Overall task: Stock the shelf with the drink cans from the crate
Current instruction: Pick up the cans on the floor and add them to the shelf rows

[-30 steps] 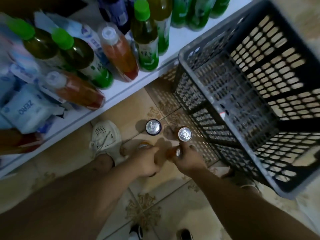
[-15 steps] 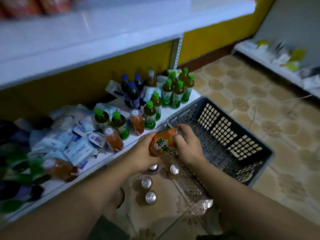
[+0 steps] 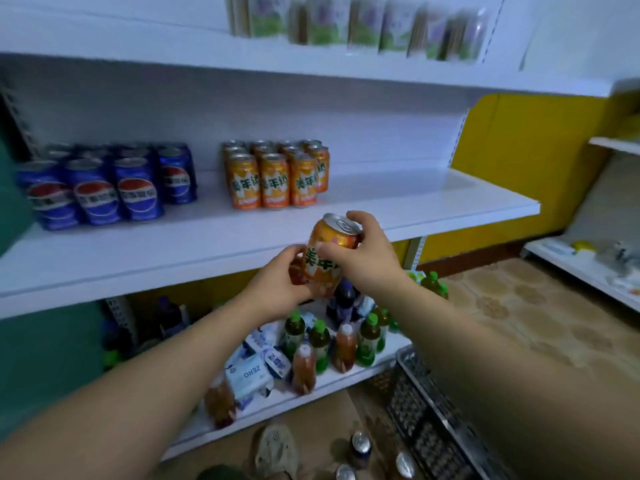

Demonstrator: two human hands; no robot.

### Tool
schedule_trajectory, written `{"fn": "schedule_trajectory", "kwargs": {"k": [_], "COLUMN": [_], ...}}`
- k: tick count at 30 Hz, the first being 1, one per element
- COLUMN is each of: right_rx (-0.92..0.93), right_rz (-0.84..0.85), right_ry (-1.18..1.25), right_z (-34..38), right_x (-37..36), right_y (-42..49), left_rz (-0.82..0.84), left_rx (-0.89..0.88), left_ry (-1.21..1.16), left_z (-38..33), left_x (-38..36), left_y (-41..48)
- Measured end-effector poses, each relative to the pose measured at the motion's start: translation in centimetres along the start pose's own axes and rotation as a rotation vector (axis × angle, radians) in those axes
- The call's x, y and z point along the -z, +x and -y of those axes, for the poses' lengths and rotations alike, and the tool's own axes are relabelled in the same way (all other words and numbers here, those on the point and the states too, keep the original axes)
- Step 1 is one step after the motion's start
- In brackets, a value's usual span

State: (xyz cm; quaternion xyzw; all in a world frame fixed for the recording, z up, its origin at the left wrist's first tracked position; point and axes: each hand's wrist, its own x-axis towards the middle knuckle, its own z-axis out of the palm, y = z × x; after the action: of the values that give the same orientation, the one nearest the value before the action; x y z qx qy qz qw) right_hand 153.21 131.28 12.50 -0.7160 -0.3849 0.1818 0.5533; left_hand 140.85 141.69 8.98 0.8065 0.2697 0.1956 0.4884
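We are holding an orange can (image 3: 332, 239) up in the air, just in front of the middle shelf (image 3: 433, 202), level with its front edge. It is tipping a little, with its silver top showing. Our right hand (image 3: 369, 259) is wrapping round it, fingers bending over the top rim and the thumb pressing on the side. Our left hand (image 3: 273, 287) is curling round a second can (image 3: 296, 273) that is touching the first one. That one is mostly hiding behind our fingers, so we are only guessing it is the same drink.

We are thinking the can is full, so it is feeling a bit heavy. Its skin is hard but thin, so squeezing too much is going to dent it. It is smooth and may be slipping if we are holding only the rim. Holding round the middle is looking like the safest way, with the flat bottom going down first.

On the shelf a group of orange cans (image 3: 273, 180) is standing, and we are thinking ours belong next to them. Further left, blue cans (image 3: 104, 192) are standing. Down low, bottles (image 3: 320, 341) are sitting on the bottom shelf, the dark crate (image 3: 436, 424) is resting on the floor, and loose cans (image 3: 360, 445) are waiting beside it near our shoe (image 3: 277, 448).
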Motion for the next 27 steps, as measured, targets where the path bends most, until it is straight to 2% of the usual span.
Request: {"fn": "schedule_trajectory", "kwargs": {"k": [6,13,17,21,27], "right_rx": [0.054,0.034,0.040,0.053,0.103], "right_rz": [0.002,-0.031,-0.046,-0.081,-0.062], "right_ry": [-0.041,-0.099,-0.144,-0.139,-0.263], "right_z": [3.7,3.2,1.3,-0.6,-2.8], "right_x": [-2.3,-2.5,-2.3,-1.9,-1.5], "right_y": [5.2,12.6,16.1,18.9,21.9], "left_rz": [-0.131,0.005,0.009,-0.017,-0.049], "left_rx": [0.129,0.302,0.391,0.388,0.373], "left_ry": [0.447,0.900,0.962,0.991,1.008], "left_z": [0.7,3.3,4.0,4.9,5.3], "left_x": [7.8,10.7,10.1,9.9,9.4], "left_y": [2.2,7.1,9.6,10.4,10.5]}}
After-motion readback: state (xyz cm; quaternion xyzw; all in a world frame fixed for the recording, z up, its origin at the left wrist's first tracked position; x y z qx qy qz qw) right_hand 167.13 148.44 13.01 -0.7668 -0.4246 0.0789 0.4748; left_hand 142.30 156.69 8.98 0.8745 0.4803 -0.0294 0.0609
